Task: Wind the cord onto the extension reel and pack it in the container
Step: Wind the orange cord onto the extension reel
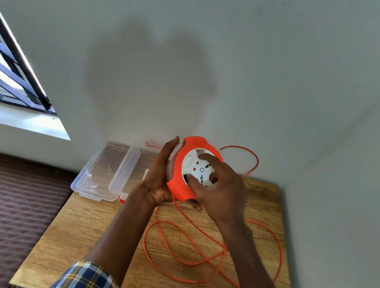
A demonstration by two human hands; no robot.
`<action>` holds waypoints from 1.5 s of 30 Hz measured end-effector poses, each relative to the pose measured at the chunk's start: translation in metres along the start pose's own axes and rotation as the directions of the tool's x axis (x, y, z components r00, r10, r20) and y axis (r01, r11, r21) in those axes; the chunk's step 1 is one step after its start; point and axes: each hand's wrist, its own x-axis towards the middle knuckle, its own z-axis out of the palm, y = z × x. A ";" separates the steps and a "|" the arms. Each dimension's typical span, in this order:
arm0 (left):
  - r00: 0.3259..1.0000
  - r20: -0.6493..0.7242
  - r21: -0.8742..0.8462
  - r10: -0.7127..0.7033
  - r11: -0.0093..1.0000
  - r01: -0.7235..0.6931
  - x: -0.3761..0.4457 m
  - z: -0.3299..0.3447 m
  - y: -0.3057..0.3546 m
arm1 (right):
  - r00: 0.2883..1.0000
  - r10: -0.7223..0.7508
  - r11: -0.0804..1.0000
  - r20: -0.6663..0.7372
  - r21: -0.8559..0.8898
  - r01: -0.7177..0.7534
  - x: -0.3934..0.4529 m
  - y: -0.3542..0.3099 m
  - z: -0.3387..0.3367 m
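An orange extension reel (184,153) with a white socket hub is held up above the wooden table (96,223). My left hand (160,176) grips its left rim and back. My right hand (223,189) lies on the white hub, fingers curled over the sockets. The orange cord (188,237) runs down from the reel and lies in loose loops across the table, one loop reaching up by the far wall. A clear plastic container (99,172) with its lid lies open at the table's far left corner.
The table stands in a corner between two pale walls (240,55). A window with dark bars (9,71) is at the left. A brown patterned surface (6,206) lies left of the table. Red clips of the container show near its edges.
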 end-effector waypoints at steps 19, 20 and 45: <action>0.950 -0.014 0.139 -0.311 0.941 0.309 -0.011 -0.003 0.012 | 0.867 -0.304 0.951 0.394 0.078 0.298 0.011 0.046 -0.016; 0.952 -0.048 0.139 -0.302 0.942 0.306 -0.010 -0.003 0.012 | 0.876 -0.297 0.952 0.380 0.055 0.300 0.011 0.047 -0.015; 0.974 -0.013 0.092 -0.227 0.970 0.227 -0.019 -0.007 0.023 | 0.933 -0.311 0.950 0.181 0.067 0.304 0.007 0.035 -0.013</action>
